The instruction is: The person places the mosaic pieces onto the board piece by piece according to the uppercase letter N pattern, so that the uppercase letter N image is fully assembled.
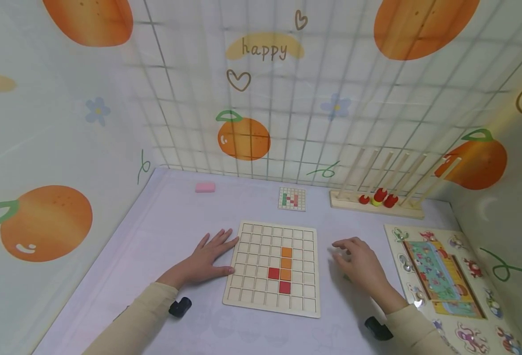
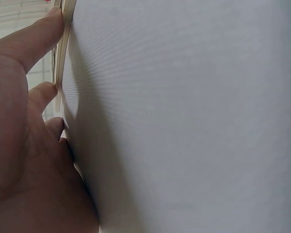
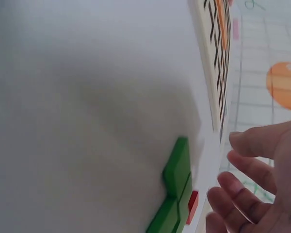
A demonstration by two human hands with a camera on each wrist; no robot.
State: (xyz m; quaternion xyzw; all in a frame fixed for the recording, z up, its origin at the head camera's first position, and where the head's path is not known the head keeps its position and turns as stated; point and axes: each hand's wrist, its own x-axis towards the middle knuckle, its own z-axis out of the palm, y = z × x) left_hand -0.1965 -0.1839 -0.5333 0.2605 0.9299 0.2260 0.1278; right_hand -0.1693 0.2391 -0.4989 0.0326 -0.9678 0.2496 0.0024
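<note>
A wooden grid board (image 1: 252, 288) lies flat in the middle of the table. In its cells sit an orange column (image 1: 286, 263) of three squares and two red squares (image 1: 274, 273), one beside and one below it. My left hand (image 1: 207, 259) rests with spread fingers on the table, thumb and index finger touching the board's left edge. To the right of the board hovers my right hand (image 1: 363, 266), fingers loosely bent, holding nothing. Near it in the right wrist view lie a green piece (image 3: 178, 167) made of squares and a small red piece (image 3: 193, 207); the hand mostly hides them from the head view.
Behind the board lies a small pattern card (image 1: 292, 199). A pink block (image 1: 205, 187) is at the back left. At the back right stands a wooden peg rack (image 1: 403, 212) with red and yellow beads. A picture puzzle board (image 1: 443, 276) covers the right side.
</note>
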